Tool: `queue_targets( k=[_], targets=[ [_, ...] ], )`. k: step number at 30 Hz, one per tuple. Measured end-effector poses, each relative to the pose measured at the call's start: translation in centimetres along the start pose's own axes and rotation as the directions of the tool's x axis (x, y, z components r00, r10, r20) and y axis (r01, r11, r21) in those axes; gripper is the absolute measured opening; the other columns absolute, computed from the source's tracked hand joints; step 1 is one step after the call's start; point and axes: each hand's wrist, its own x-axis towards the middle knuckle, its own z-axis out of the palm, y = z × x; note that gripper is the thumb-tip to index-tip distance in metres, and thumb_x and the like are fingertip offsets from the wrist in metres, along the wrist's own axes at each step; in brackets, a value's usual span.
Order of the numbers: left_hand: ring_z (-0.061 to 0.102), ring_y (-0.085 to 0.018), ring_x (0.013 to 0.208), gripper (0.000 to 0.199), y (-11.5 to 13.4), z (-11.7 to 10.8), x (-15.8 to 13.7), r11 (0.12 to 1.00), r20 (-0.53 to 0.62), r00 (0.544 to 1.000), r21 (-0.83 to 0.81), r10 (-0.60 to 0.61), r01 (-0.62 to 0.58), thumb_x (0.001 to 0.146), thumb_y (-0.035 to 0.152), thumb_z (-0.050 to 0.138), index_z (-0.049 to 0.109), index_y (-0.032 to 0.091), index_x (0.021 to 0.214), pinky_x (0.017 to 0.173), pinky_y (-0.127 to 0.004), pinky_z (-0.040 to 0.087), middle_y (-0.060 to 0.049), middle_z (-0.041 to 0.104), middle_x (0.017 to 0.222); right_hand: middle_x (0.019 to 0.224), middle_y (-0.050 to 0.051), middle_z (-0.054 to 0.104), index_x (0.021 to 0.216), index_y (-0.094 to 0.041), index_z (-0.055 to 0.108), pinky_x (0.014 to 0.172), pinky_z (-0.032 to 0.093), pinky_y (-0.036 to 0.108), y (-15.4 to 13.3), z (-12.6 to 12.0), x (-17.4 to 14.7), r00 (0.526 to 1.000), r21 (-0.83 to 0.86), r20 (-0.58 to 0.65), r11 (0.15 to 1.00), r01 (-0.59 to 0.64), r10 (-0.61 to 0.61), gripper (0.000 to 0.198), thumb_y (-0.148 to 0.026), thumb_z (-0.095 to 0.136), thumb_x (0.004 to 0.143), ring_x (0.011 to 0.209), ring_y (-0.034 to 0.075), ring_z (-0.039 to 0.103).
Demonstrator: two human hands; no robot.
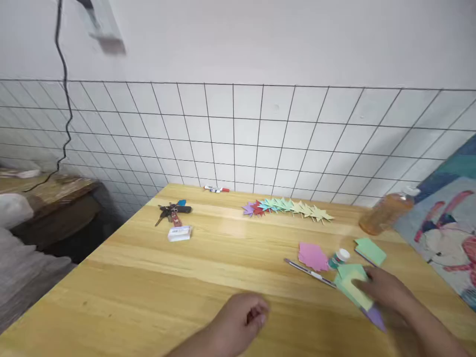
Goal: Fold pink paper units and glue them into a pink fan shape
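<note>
My right hand point(388, 290) is closed on a fanned stack of coloured paper sheets point(355, 285), green and pale yellow with a purple end low on the right. The thumb and fingers press at the right side of the stack; the hand is slightly blurred. My left hand point(240, 320) hovers over the front of the table with its fingers curled in, and nothing shows in it. A pen point(310, 272) lies just left of the paper stack. Behind it are a pink paper pile point(313, 256), a small jar with a white cap point(339, 258) and a green paper pad point(371, 251).
Folded paper leaves point(288, 206) form an overlapping row near the tiled wall point(245, 134). A bottle of amber liquid point(385, 213) stands at the right beside a painted picture point(446, 238). Keys point(173, 212), a white eraser-like block point(180, 233) and a marker point(216, 189) lie leftward on the wooden table point(148, 277).
</note>
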Motion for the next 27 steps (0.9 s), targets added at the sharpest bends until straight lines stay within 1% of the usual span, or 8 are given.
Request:
queue_targets(
  k=[5,10,13,18,19,21,24,27],
  targets=[
    [0.047,-0.008,0.063,0.015,0.0,-0.2,0.0,0.999,0.008,1.000,-0.039,-0.020,0.021,0.078,0.022,0.047,0.059,0.018,0.085,0.057,-0.016,0.037,0.001,0.056,0.071,0.098,0.014,0.063,0.115,-0.016,0.049,0.068,0.043,0.035,-1.1,2.5,-1.2,0.989,-0.030,-0.144,0.999,-0.032,0.027,0.056,-0.036,0.056,0.063,0.087,0.030,0.060],
    [0.049,-0.009,0.065,0.016,0.0,-0.3,-0.1,0.997,-0.013,1.000,-0.070,-0.024,0.023,0.079,0.023,0.047,0.060,0.017,0.087,0.060,-0.017,0.039,0.000,0.058,0.073,0.095,0.011,0.067,0.095,-0.019,0.061,0.069,0.044,0.036,-1.0,2.7,-1.1,0.992,0.127,-0.065,0.987,-0.102,0.111,0.040,-0.040,0.058,0.062,0.085,0.030,0.062],
    [0.050,-0.010,0.066,0.016,-0.3,-0.2,-0.1,0.997,-0.011,1.000,-0.073,-0.017,0.016,0.079,0.023,0.048,0.060,0.016,0.086,0.060,-0.018,0.040,-0.002,0.059,0.074,0.089,0.009,0.068,0.087,-0.022,0.064,0.068,0.045,0.037,-0.1,2.0,-2.0,0.977,0.222,-0.164,0.970,-0.099,0.138,0.032,-0.044,0.055,0.066,0.082,0.030,0.062],
    [0.055,-0.017,0.086,0.035,-0.2,-0.3,0.0,0.983,-0.042,0.999,-0.184,0.003,-0.011,0.079,0.031,0.051,0.051,0.016,0.110,0.065,-0.022,0.045,-0.011,0.059,0.099,0.073,0.010,0.068,0.085,-0.022,0.064,0.057,0.048,0.038,-2.2,1.8,-6.0,0.772,0.389,-0.533,0.910,-0.142,0.347,0.045,-0.060,0.044,0.071,0.066,0.028,0.062],
    [0.052,-0.019,0.097,0.045,0.1,-0.3,0.0,0.976,-0.067,0.997,-0.214,0.028,-0.042,0.078,0.032,0.053,0.043,0.018,0.120,0.069,-0.024,0.045,-0.012,0.055,0.110,0.066,0.010,0.067,0.078,-0.021,0.066,0.054,0.049,0.037,-3.6,2.2,-6.8,0.818,0.429,-0.475,0.897,-0.107,0.325,0.047,-0.061,0.045,0.070,0.061,0.028,0.062],
    [0.043,-0.021,0.114,0.062,0.7,-0.5,0.0,0.970,-0.095,0.991,-0.218,0.091,-0.110,0.074,0.031,0.059,0.031,0.022,0.129,0.089,-0.031,0.040,-0.012,0.046,0.125,0.069,0.008,0.068,0.076,-0.020,0.067,0.060,0.051,0.032,-7.1,3.6,-8.0,0.887,0.429,-0.461,0.883,0.190,0.034,0.043,-0.058,0.047,0.071,0.067,0.026,0.063],
    [0.042,-0.022,0.116,0.070,1.6,-0.6,0.1,0.973,-0.162,0.983,-0.198,0.084,-0.115,0.071,0.033,0.063,0.029,0.023,0.130,0.097,-0.034,0.033,-0.011,0.046,0.126,0.081,0.005,0.068,0.077,-0.021,0.068,0.067,0.051,0.027,-12.6,6.4,-8.9,0.770,0.344,-0.559,0.759,0.553,-0.307,0.030,-0.048,0.055,0.071,0.077,0.022,0.063],
    [0.053,-0.019,0.097,0.027,1.9,-0.8,0.2,0.993,-0.237,0.971,-0.099,0.031,-0.056,0.079,0.034,0.053,0.056,0.019,0.101,0.087,-0.031,0.040,-0.008,0.059,0.102,0.084,0.005,0.067,0.086,-0.021,0.065,0.068,0.051,0.025,-15.9,9.2,-9.0,0.715,0.338,-0.591,0.690,0.641,-0.375,0.025,-0.038,0.047,0.081,0.078,0.019,0.063]
  ],
)
